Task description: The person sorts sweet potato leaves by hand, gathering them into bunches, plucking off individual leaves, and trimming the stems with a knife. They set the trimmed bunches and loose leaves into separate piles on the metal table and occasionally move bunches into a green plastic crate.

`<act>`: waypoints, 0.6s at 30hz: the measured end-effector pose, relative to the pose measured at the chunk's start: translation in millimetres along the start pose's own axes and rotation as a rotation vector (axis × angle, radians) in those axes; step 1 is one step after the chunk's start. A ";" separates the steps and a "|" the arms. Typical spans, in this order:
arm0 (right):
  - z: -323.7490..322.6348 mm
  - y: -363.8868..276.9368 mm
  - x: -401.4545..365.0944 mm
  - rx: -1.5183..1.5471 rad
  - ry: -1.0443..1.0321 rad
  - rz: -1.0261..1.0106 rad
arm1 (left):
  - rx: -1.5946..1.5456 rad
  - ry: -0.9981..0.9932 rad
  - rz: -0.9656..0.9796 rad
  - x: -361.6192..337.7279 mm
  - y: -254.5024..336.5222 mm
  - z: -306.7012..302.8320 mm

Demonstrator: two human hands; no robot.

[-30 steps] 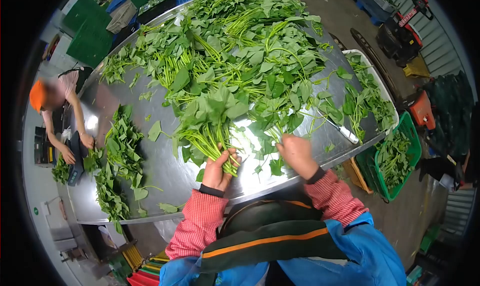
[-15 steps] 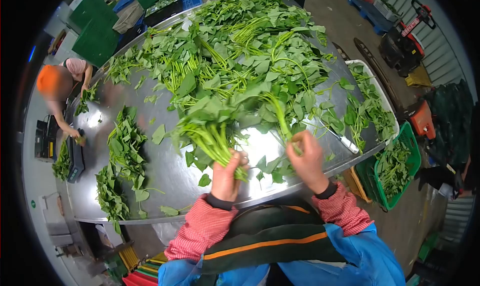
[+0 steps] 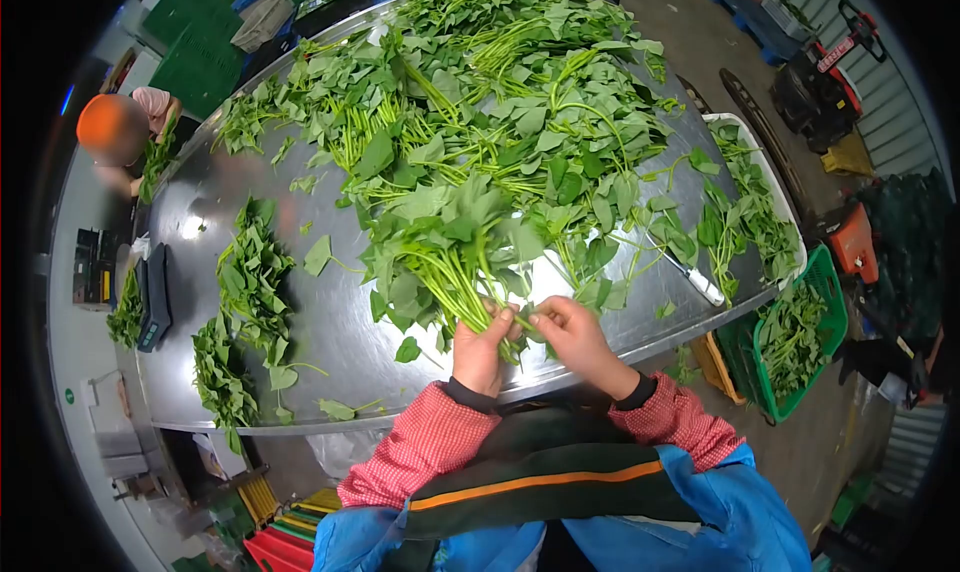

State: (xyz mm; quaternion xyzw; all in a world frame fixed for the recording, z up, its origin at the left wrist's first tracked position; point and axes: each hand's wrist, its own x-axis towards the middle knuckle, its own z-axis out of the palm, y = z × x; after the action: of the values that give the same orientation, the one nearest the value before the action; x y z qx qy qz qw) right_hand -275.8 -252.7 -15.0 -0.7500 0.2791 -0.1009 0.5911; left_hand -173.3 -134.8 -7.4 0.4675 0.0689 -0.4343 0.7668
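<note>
My left hand [image 3: 481, 354] is closed around the stems of a bunch of leafy greens [image 3: 440, 272], leaves pointing away from me over the metal table [image 3: 350, 372]. Right beside it, my right hand [image 3: 577, 342] pinches green stems at the lower right of the bunch; its fingertips are close to the left thumb. How many stems it grips is hidden. Beyond both hands lies a large heap of the same loose greens [image 3: 500, 122]. To the right rests a knife with a white handle [image 3: 706, 288].
Stacked bunches of greens [image 3: 255, 292] lie on the left, near a dark scale [image 3: 153, 302]. A co-worker in an orange cap [image 3: 100, 122] stands at the far left. On the right are a white tub [image 3: 790, 212] and a green crate [image 3: 835, 302], both with greens.
My right hand has moved left with its stems, from apart to against the bunch in my left hand. The co-worker's hand has drawn back from the scale.
</note>
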 end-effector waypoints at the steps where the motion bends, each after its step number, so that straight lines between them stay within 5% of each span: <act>1: -2.6 -4.2 -0.3 -0.146 0.078 -0.091 | -0.015 -0.010 0.045 -2.0 2.4 2.7; 4: -18.3 8.7 7.8 -0.474 0.458 -0.404 | -0.022 -0.008 0.187 -8.8 23.0 13.8; 6: -59.2 6.7 11.9 -0.192 0.501 -0.014 | -0.025 -0.010 0.340 -8.7 59.1 10.0; 8: -103.2 -2.4 18.4 -0.350 0.551 0.086 | -0.027 -0.007 0.416 -3.5 88.5 -13.0; 11: -107.5 10.3 20.5 -1.314 0.363 -0.032 | -0.025 0.097 0.303 8.4 95.9 -65.1; 14: -50.4 -8.2 36.2 -0.927 0.200 -0.425 | -0.127 0.175 0.073 11.4 80.0 -102.6; 16: 6.0 -1.4 50.4 -0.710 0.141 -0.403 | -0.179 0.178 -0.038 9.9 74.9 -111.6; 18: 44.1 -30.0 70.0 -0.636 -0.004 -0.159 | -0.217 0.157 -0.143 7.3 76.2 -111.0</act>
State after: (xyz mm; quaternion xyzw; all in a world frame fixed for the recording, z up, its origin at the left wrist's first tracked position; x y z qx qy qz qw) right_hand -188.0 -249.4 -11.6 -0.9168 0.2360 -0.0529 0.3179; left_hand -79.8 -38.9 -22.5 0.4082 0.2083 -0.4397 0.7724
